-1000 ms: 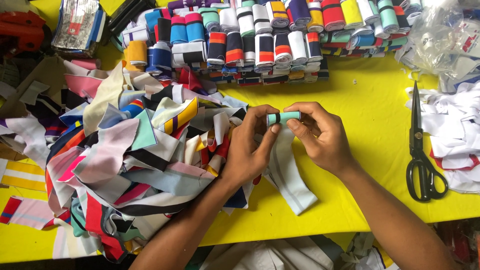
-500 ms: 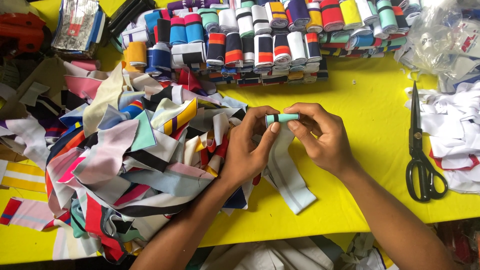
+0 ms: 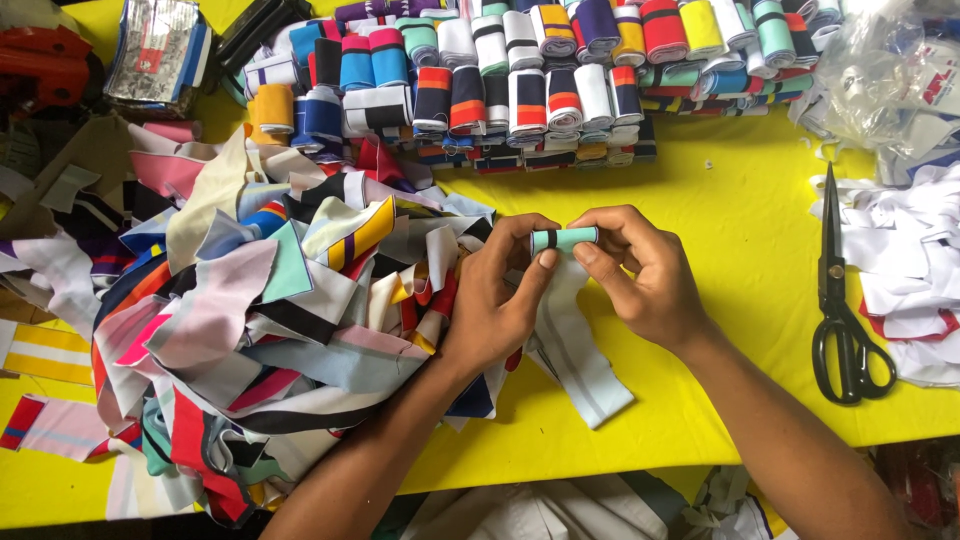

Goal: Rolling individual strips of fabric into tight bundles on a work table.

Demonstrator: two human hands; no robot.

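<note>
The left hand and the right hand are both pinching a small mint-green rolled cloth strip, one at each end. The roll is lying sideways between them, above the yellow surface, its pale loose tail hanging down.

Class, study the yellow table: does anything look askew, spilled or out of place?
Only the heap of loose multicoloured fabric strips, tangled beside the neat stacked rows of rolled strips. Both the left hand and the right hand grip a half-rolled mint-green strip. The black scissors lie flat, closed.
</note>
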